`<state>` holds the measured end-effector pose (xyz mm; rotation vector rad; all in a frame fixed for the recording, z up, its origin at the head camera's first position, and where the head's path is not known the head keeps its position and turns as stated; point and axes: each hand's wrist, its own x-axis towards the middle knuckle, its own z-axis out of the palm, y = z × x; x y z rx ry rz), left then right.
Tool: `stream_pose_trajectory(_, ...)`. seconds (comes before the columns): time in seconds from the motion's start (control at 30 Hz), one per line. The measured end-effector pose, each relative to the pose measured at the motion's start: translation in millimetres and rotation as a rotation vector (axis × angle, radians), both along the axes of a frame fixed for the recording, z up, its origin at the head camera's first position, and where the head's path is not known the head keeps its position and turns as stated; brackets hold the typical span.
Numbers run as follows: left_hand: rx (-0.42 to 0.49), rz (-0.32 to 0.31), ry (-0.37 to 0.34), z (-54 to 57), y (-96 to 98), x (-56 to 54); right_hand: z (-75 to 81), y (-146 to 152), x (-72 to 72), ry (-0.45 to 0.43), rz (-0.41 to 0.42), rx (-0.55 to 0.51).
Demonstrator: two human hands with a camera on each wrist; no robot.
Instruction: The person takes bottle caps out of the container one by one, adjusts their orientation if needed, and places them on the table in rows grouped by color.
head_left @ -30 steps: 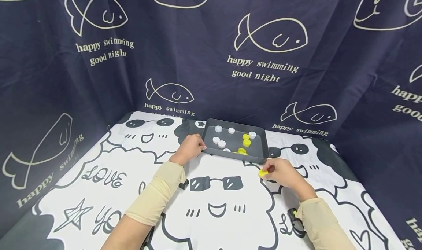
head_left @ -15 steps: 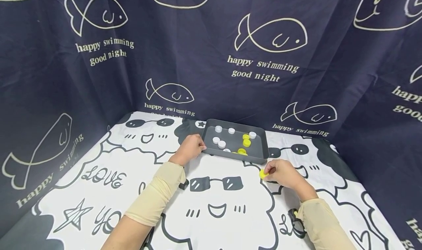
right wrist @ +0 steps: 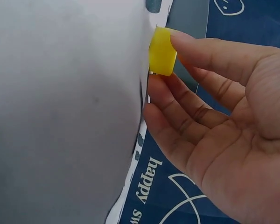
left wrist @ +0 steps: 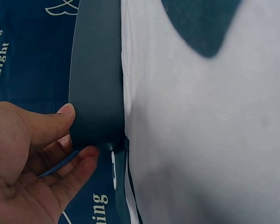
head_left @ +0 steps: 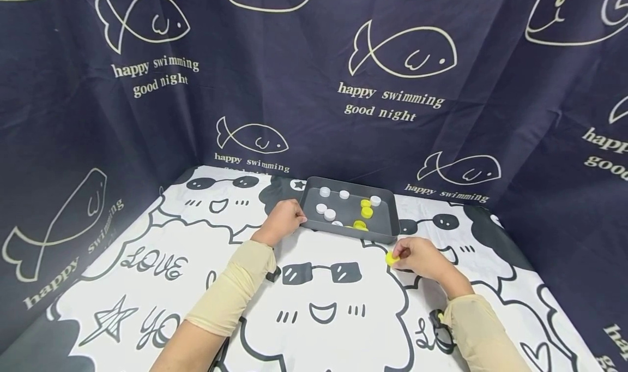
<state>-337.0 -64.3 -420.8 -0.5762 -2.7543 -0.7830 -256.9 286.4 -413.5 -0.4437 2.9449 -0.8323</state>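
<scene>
My left hand (head_left: 283, 220) pinches the near left corner of a dark grey tray (left wrist: 97, 79), thumb on the rim and fingertips at the end wall. Between right thumb and fingertips is a small round yellow cap (right wrist: 162, 51), held on edge close over the printed cloth. That right hand (head_left: 421, 257) is just in front of the tray's near right corner. Inside the tray lie several white caps (head_left: 330, 215), mostly on the left, and several yellow caps (head_left: 367, 213) toward the right. The tray's near wall partly hides the caps closest to it.
A white cloth (head_left: 324, 345) with black cartoon drawings covers the table. Dark blue curtains (head_left: 314, 88) with fish prints stand behind and at both sides. A black wrist strap (head_left: 441, 331) shows beside the right sleeve.
The yellow cap in my right hand has tipped more upright, with the fingers shifting slightly. The left hand and the tray stay in place.
</scene>
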Motion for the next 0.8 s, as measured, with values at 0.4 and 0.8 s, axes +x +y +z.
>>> stream_pose_trajectory(0.4,0.003,-0.009,0.031,-3.3,-5.1,-1.2,11.8,-2,-2.8,0.130,-0.032,-0.044)
stream_pose_trajectory(0.8,0.013,-0.016,0.040,-3.5,-2.8,0.4,22.1,-8,-22.4,0.142,-0.015,-0.309)
